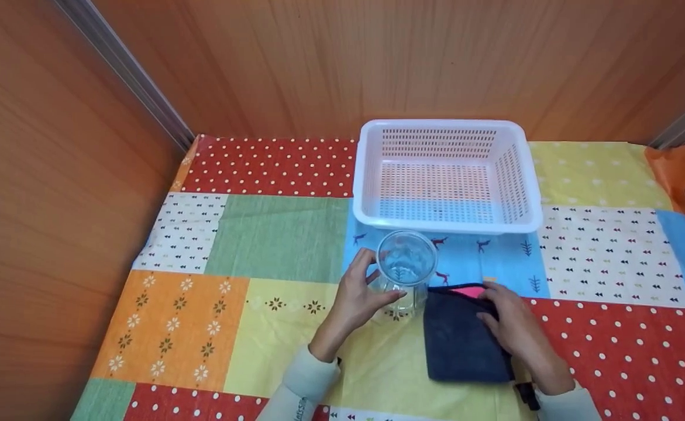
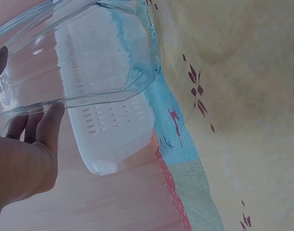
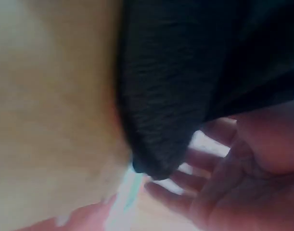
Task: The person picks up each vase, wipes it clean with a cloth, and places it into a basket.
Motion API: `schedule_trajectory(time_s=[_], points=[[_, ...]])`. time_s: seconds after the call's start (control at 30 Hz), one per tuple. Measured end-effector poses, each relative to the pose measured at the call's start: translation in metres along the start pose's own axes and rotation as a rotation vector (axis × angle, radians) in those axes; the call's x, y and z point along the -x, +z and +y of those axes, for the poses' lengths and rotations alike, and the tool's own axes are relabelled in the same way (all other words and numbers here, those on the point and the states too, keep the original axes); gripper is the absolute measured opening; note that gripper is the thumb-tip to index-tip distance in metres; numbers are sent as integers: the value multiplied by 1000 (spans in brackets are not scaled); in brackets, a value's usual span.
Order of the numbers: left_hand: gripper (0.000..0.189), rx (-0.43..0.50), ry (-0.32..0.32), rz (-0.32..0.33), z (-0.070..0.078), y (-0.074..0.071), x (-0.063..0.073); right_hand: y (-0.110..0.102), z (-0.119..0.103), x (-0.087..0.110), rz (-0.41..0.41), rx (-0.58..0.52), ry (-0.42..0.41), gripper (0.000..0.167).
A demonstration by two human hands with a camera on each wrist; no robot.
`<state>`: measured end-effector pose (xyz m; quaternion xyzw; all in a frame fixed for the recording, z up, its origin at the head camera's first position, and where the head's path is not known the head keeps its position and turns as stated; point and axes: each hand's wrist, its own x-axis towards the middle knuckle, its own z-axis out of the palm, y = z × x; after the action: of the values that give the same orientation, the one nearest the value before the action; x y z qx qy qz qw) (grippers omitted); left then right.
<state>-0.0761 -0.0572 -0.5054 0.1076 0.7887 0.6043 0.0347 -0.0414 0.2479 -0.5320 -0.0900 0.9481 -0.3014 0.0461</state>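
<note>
A clear glass jar (image 1: 406,263) stands upright near the middle of the cloth, its wide rim facing up. My left hand (image 1: 358,292) holds it from the left, thumb on the near side and fingers on the far side. In the left wrist view, fingertips press against the wall of the glass jar (image 2: 103,57). To the right of the jar lies a dark fabric pouch (image 1: 465,339), its top edge parted over a pink inside. With my right hand (image 1: 515,321) I grip the pouch's upper right corner. The dark pouch (image 3: 171,72) fills much of the right wrist view, blurred.
A white perforated plastic basket (image 1: 448,225) stands behind the jar, against the wooden back panel (image 1: 342,64). A patchwork-print cloth (image 1: 286,234) covers the surface. Wooden side panels (image 1: 44,204) rise at the left and right.
</note>
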Motion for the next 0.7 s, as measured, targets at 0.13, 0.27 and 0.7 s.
schedule_trajectory(time_s=[0.13,0.27,0.7], points=[[70,8,7,1,-1,0,0,3,2,2,-8,-21,-1,26],[65,12,12,6,-2,0,0,0,-1,5,-45,-3,23,21],[71,-11,3,1,-1,1,0,-8,5,12,-252,-83,-81,21]])
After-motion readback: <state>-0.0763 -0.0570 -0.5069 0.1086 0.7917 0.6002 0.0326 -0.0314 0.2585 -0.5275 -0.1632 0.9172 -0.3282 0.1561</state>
